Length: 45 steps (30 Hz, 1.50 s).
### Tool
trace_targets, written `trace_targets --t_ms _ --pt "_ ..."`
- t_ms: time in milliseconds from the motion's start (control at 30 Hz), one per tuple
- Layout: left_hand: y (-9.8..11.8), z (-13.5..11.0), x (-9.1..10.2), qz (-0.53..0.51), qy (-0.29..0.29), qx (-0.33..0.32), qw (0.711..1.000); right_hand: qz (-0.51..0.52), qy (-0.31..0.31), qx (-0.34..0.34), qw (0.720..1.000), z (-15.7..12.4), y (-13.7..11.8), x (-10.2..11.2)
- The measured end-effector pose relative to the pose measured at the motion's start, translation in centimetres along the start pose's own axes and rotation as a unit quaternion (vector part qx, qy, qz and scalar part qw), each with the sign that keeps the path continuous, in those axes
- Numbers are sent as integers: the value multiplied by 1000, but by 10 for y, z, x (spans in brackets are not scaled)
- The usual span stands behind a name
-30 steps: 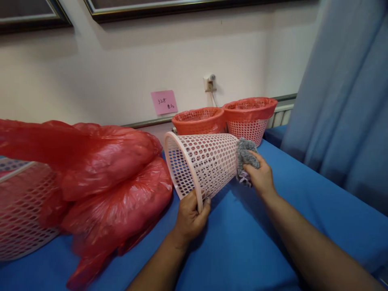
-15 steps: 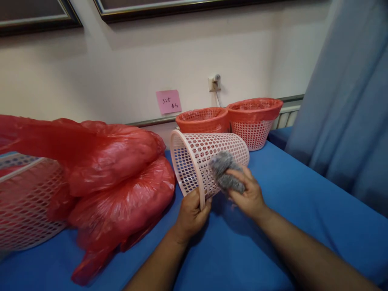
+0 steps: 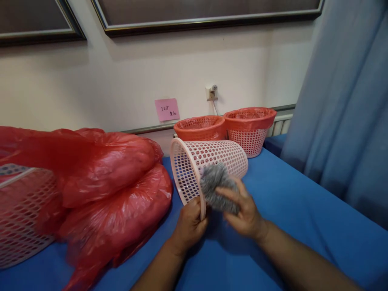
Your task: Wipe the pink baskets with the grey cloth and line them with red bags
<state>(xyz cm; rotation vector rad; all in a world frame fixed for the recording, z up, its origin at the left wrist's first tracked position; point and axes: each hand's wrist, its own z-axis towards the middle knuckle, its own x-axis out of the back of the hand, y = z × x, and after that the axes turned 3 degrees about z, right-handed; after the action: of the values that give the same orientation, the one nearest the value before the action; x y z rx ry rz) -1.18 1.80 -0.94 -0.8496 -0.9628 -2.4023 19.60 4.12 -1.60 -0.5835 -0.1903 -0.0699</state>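
Observation:
A pale pink mesh basket [image 3: 212, 159] lies on its side on the blue table [image 3: 287, 202], its open mouth facing left. My left hand [image 3: 189, 224] is closed on the lower part of its rim. My right hand [image 3: 244, 210] grips a grey fuzzy cloth [image 3: 214, 184] and presses it against the basket's outer wall, close to the rim and my left hand.
Big red plastic bags [image 3: 109, 178] are heaped at the left, over another pale mesh basket [image 3: 21, 218]. Two baskets lined with red bags [image 3: 250, 123] stand at the back by the wall. A blue curtain [image 3: 348, 101] hangs at the right.
My right hand has carried the grey cloth from the basket's bottom end along its side wall toward the rim. The left hand has kept its grip on the rim.

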Motion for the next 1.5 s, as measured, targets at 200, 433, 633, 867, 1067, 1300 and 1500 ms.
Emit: trace_targets --t_ms 200,433,633,867,1067,1300,1500 --pt "9 7 15 -43 40 42 997 56 -75 73 993 -2 -23 -8" --pt "5 6 23 -91 124 106 982 -5 50 -42 998 -1 7 -7" --pt "-2 4 17 -89 155 122 976 39 330 -342 879 17 67 19" --pt "-1 -1 11 -91 127 96 983 -18 170 -172 970 2 31 -5" --pt "0 -3 6 -87 77 16 993 38 -61 58 996 -17 -8 -25" --pt "-5 -1 8 -48 63 25 997 -34 248 -291 924 14 65 18" --pt "-3 -2 4 -45 46 24 998 -19 257 -282 924 19 60 21"
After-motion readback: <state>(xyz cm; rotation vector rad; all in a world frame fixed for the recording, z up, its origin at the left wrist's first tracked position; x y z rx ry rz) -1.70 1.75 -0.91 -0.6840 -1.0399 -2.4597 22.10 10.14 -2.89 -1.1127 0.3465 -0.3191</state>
